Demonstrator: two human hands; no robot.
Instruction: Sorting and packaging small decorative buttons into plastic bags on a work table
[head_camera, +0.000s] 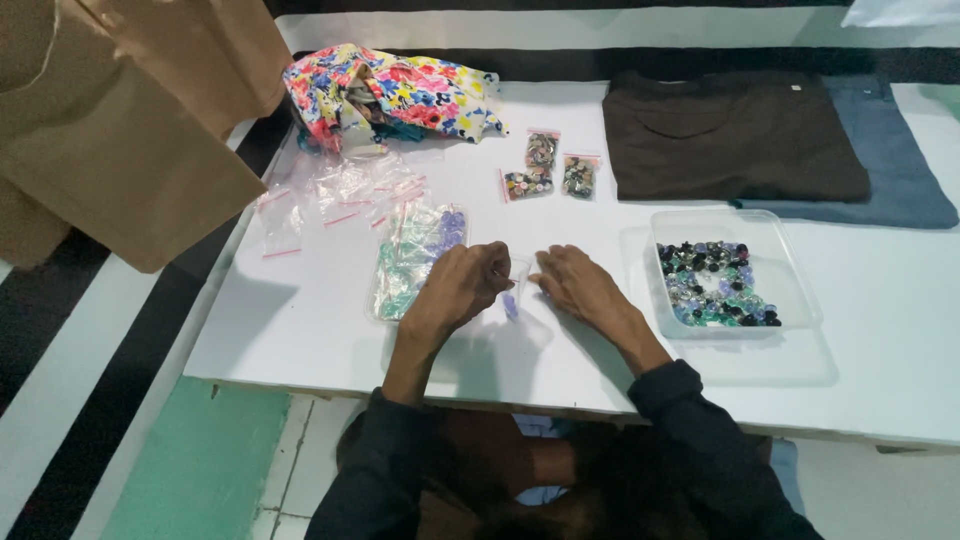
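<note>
My left hand (462, 285) and my right hand (578, 283) meet over a small clear zip bag (514, 295) at the middle of the white table (300, 320). Both hands pinch the bag's top edge; a few blue beads show in its lower end. Just left of my left hand lies a larger clear bag of blue and green beads (412, 262). To the right of my right hand stands a clear plastic tray (790, 270) holding several dark, blue and green beads (715, 283).
Empty small zip bags (330, 195) lie scattered at the left rear. Three filled bead bags (550, 170) sit behind my hands. A flowered cloth (400, 95), a folded brown shirt (730, 135), blue-grey fabric (900, 160) and brown paper bags (120, 120) are further back.
</note>
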